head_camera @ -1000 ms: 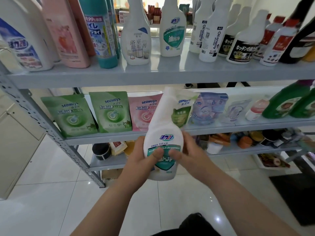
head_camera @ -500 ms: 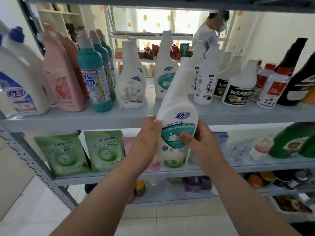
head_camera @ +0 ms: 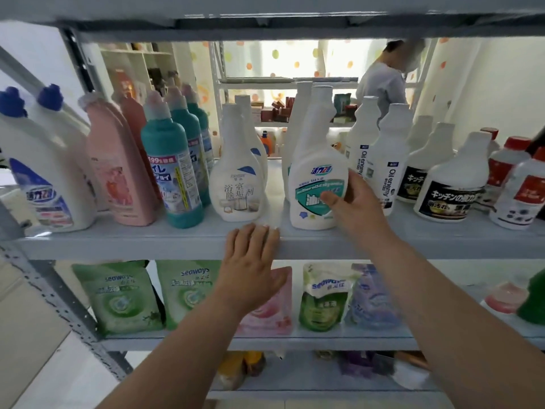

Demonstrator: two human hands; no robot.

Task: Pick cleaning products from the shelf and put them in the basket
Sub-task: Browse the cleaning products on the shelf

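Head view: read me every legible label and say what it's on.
"seaways" on the green pouch
"Oil enemy" on the tall white bottle
"浴室除垢剂" on the squat white bottle
"99%" on the teal bottle
Label of the held bottle in the right hand: too blurred.

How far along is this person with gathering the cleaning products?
Done: nothing that shows; no basket is in view. In hand: the right hand grips a teal-labelled bottle that stands on the shelf, while the left hand rests flat on the shelf's front edge. Left: lifting that bottle off and placing it in the basket, wherever that is.
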